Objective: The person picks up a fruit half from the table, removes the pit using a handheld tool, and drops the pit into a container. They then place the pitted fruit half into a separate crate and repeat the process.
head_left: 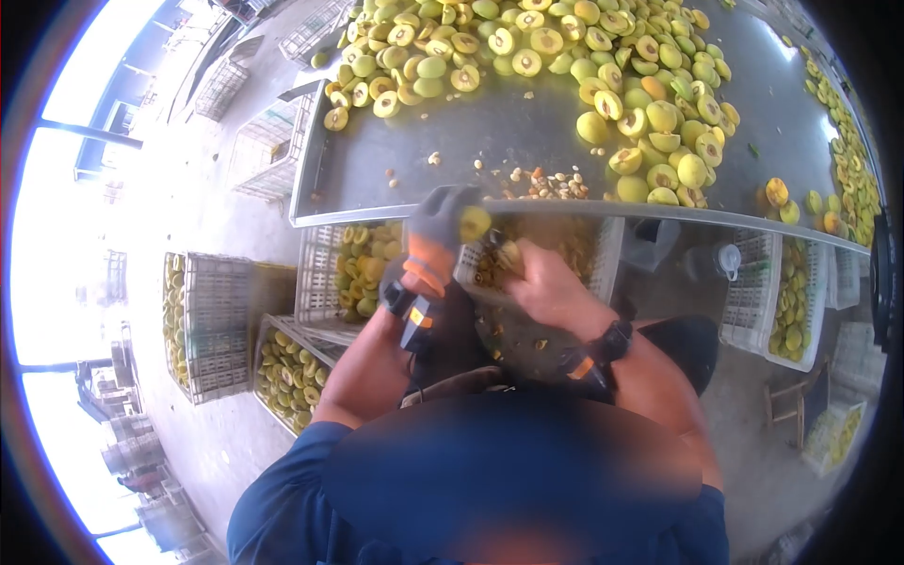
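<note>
My left hand [438, 218], in a grey glove with an orange cuff, is closed on a yellow-green fruit [475, 223] just below the table's front rim. Close by on the right, my bare right hand [554, 285] is wrapped round a small tool with a pale handle [510, 256]. Its dark end points toward the fruit, though blur hides its exact shape. On the metal table [377, 169] above my hands lies a small heap of pits [549, 185]. Many halved fruits [546, 40] are piled behind it, cut faces and stones showing in several.
Beneath the rim stands a crate [607, 259] with brown scraps inside. Crates of fruit stand at the left, including a tall one [218, 330], and another crate [749, 282] is at the right. A wooden stool [800, 410] stands on the floor at right.
</note>
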Demonstrator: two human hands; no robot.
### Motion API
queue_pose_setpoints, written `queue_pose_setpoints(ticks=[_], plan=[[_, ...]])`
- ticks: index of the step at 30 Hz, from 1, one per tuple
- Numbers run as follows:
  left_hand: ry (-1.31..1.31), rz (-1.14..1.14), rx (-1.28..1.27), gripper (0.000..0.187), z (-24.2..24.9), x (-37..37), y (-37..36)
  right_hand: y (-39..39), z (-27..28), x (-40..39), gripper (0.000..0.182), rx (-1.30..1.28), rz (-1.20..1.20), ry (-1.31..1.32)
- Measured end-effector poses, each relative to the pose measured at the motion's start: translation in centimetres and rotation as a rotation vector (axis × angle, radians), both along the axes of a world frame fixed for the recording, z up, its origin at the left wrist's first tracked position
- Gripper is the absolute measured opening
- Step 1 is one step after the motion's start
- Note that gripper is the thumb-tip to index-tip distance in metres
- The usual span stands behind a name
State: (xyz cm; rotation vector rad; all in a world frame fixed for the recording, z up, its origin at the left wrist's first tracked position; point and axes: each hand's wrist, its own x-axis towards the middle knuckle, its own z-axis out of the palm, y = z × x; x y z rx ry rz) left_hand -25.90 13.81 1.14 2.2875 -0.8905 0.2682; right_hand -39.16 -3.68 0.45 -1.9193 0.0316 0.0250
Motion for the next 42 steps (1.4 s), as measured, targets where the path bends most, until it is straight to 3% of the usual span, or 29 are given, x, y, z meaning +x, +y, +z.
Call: queue_pose_setpoints(ticks=[3,8,10,11,13,16,18,20,22,24,26,29,32,37,40,42], plan=[[0.051,-0.020,-0.021,0.038,-0.8,-0.9,-2.2,-0.5,1.0,0.9,0.028,-0.288,0.050,0.087],[0.166,0.044,-0.111,0.035,-2.0,1.0,-0.9,-2.0,-0.1,-0.5,0.024,-0.383,0.069,0.122],[0.422,0.166,-0.335,0.023,-1.0,1.1,1.4,-2.2,-0.3,-1.3,0.025,-0.374,0.075,0.147],[0.412,0.205,-0.320,0.023,0.1,1.0,3.2,-2.5,-0.2,-1.5,0.025,-0.359,0.075,0.153],[0.649,0.495,-0.504,0.021,2.0,1.3,6.8,-2.8,0.5,-1.5,0.026,-0.334,0.068,0.160],[0.446,0.627,-0.056,0.024,2.1,3.0,13.1,-2.8,1.5,-1.6,0.026,-0.287,0.047,0.163],[0.190,0.633,0.096,0.028,0.5,5.6,14.1,-2.8,2.2,-1.4,0.026,-0.251,0.052,0.138],[0.076,0.417,-0.031,0.034,0.6,8.9,10.2,-2.7,2.7,-1.0,0.025,-0.229,0.051,0.151],[0.114,0.355,-0.010,0.035,4.0,11.0,2.5,-2.8,2.6,-0.7,0.025,-0.208,0.051,0.138],[-0.258,0.193,0.169,0.038,-0.8,19.0,-1.2,-2.9,2.5,-0.2,0.024,-0.200,0.042,0.131],[-0.152,0.182,0.087,0.042,-3.0,24.0,-5.8,-3.1,2.6,0.1,0.023,-0.189,0.026,0.141],[0.186,0.386,0.339,0.048,-4.4,28.7,-11.2,-3.6,2.5,0.3,0.023,-0.182,0.008,0.148],[0.054,0.343,0.305,0.053,-8.1,30.1,-11.9,-4.4,2.8,0.6,0.022,-0.186,-0.003,0.130],[0.201,0.111,0.044,0.044,-5.7,23.3,-10.5,-5.2,3.1,1.2,0.023,-0.126,-0.124,0.055],[0.583,-0.022,-0.214,0.046,-5.5,17.0,-9.3,-5.6,2.6,1.9,0.021,-0.071,-0.263,-0.110],[0.779,-0.054,-0.255,0.044,-0.6,10.2,-9.5,-6.0,3.1,2.6,0.019,-0.054,-0.325,-0.132]])
